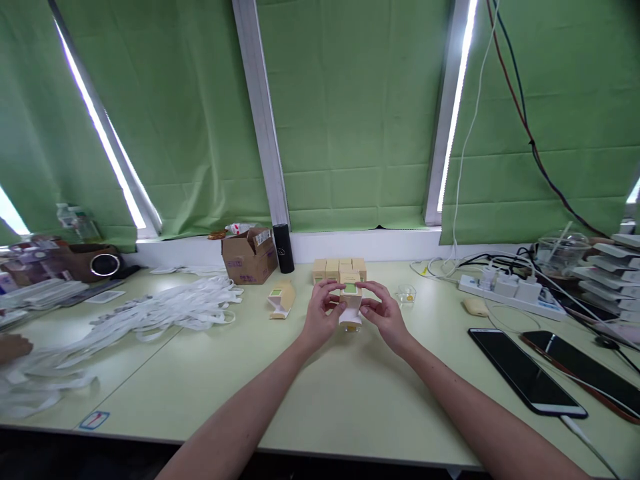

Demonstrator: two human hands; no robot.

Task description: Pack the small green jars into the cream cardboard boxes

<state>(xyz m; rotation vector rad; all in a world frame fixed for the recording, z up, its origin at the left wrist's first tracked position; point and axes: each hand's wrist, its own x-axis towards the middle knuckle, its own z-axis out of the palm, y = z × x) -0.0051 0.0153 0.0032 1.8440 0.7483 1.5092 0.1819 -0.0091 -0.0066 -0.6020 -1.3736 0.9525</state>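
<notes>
Two hands (320, 312) hold one box (351, 304), label (351, 289) illegible.

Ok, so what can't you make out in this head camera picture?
All in the head view:
Print on the carton between the left hand and right hand: too small to read.
Clear piece at its lower end: too small to identify.
Rear cartons: partly hidden by the carton and hands.
Co-worker's hand: blurred, cut off by the left edge.

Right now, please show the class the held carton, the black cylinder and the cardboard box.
Held carton (351, 303): head view, below its green square.
Black cylinder (283, 249): head view, middle of its side.
Cardboard box (241, 263): head view, front side.
</notes>
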